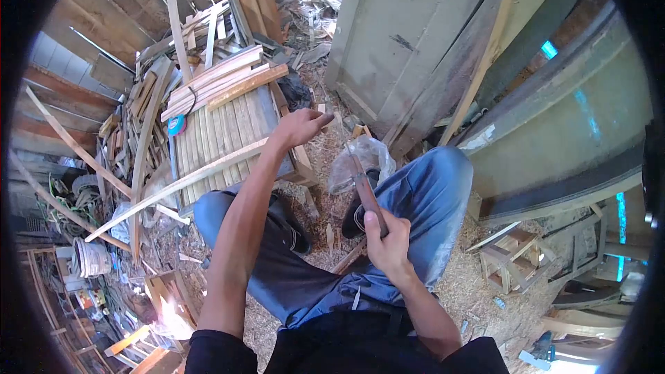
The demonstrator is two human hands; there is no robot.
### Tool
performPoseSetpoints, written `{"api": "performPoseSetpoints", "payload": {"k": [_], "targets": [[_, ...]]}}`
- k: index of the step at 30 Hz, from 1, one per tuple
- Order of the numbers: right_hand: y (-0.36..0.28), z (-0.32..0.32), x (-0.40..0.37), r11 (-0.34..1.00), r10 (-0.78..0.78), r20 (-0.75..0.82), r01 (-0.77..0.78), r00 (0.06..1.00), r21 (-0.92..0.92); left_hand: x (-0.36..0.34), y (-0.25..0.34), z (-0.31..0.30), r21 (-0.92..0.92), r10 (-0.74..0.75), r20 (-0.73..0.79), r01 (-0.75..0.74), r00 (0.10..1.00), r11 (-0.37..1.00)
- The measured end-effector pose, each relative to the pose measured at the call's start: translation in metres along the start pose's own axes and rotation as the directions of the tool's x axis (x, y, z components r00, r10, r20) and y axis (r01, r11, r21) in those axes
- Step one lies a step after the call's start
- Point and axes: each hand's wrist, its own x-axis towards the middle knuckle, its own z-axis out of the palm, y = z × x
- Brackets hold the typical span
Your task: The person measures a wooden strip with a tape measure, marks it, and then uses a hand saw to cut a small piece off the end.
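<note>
My left hand (305, 127) is closed with the fingers curled, in front of a slatted wooden bench (228, 125). A long thin wooden strip (187, 182) crosses the bench slantwise and passes behind my left forearm, in line with that hand; its far end is hidden there. In my right hand (389, 248), above my right thigh, is a long knife-like tool with a brown handle (368, 197). Its narrow blade (350, 152) points up and away from me, apart from the left hand. The thumb lies along the handle.
Cut boards (232, 83) and a turquoise tape measure (176, 125) lie on the bench. A clear plastic bag (360, 163) rests beyond my feet. Large grey panels (409, 34) lean at the right, near a small wooden frame (516, 260). Shavings (457, 284) cover the floor.
</note>
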Motion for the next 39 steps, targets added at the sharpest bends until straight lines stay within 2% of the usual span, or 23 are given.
{"api": "performPoseSetpoints", "payload": {"k": [2,5,8,9,12,13,16,19,21,24,25,27,30,32,34,35,37,39], "targets": [[0.0,0.005,0.012,1.0,0.009,-0.001,-0.009,1.0,-0.028,-0.002,0.001,0.003,0.104,0.048,-0.093,-0.039,0.994,0.994],[0.002,0.017,0.03,0.997,-0.037,-0.013,0.036,0.999,-0.074,-0.002,-0.001,0.005,0.136,0.071,-0.102,-0.057,0.992,0.989],[-0.006,0.006,0.007,0.999,-0.04,0.004,0.04,0.999,-0.029,0.003,-0.005,0.005,0.125,0.089,-0.12,-0.073,0.989,0.989],[-0.004,0.003,-0.003,0.991,-0.121,-0.045,0.118,0.992,-0.063,0.002,-0.004,0.005,0.102,0.087,-0.112,-0.076,0.99,0.992],[0.001,0.007,-0.006,0.997,-0.071,-0.063,0.069,0.996,-0.032,0.001,-0.003,0.011,0.179,0.099,-0.114,-0.078,0.989,0.981],[0.008,0.015,0.008,0.995,-0.019,-0.023,0.017,1.0,-0.097,0.0,-0.003,0.012,0.184,0.112,-0.139,-0.086,0.984,0.979],[0.005,0.034,0.054,0.997,-0.035,-0.036,0.033,0.999,-0.064,0.0,-0.006,0.01,0.138,0.124,-0.112,-0.108,0.986,0.984],[-0.007,0.019,0.025,0.997,-0.016,0.015,0.017,1.0,-0.076,0.001,-0.006,0.009,0.154,0.133,-0.129,-0.113,0.983,0.982],[-0.001,0.007,-0.011,0.999,-0.027,-0.016,0.027,1.0,0.024,0.002,-0.002,0.01,0.162,0.127,-0.142,-0.104,0.982,0.981],[0.01,0.009,-0.019,0.999,-0.037,-0.05,0.038,0.998,0.011,-0.005,-0.003,0.013,0.167,0.101,-0.159,-0.074,0.982,0.983],[0.002,0.013,-0.002,0.999,0.044,0.01,-0.044,0.999,0.004,-0.003,-0.002,0.013,0.172,0.121,-0.174,-0.091,0.977,0.981],[0.007,0.033,0.037,0.999,-0.037,-0.045,0.036,0.998,-0.027,-0.001,0.0,0.01,0.162,0.103,-0.127,-0.082,0.987,0.983],[-0.006,0.034,0.033,1.0,0.017,-0.006,-0.017,1.0,0.013,-0.002,0.0,0.004,0.152,0.091,-0.088,-0.076,0.992,0.985],[-0.005,0.023,-0.002,0.997,0.032,-0.038,-0.029,0.999,0.074,-0.001,0.001,0.006,0.147,0.105,-0.084,-0.092,0.991,0.985],[0.002,0.016,-0.03,0.982,-0.035,-0.145,0.061,0.989,0.179,-0.002,-0.001,0.008,0.146,0.125,-0.148,-0.104,0.981,0.984],[0.004,0.017,-0.028,0.983,-0.024,-0.135,0.049,0.99,0.178,-0.004,-0.003,0.01,0.14,0.114,-0.14,-0.094,0.984,0.986],[0.007,0.018,-0.008,1.0,-0.001,-0.024,0.001,1.0,0.026,-0.006,0.006,0.007,0.173,0.068,-0.103,-0.05,0.992,0.984],[-0.001,0.027,0.035,0.999,0.044,0.028,-0.045,0.999,0.026,-0.003,0.008,0.006,0.17,0.047,-0.08,-0.033,0.996,0.985]]}}
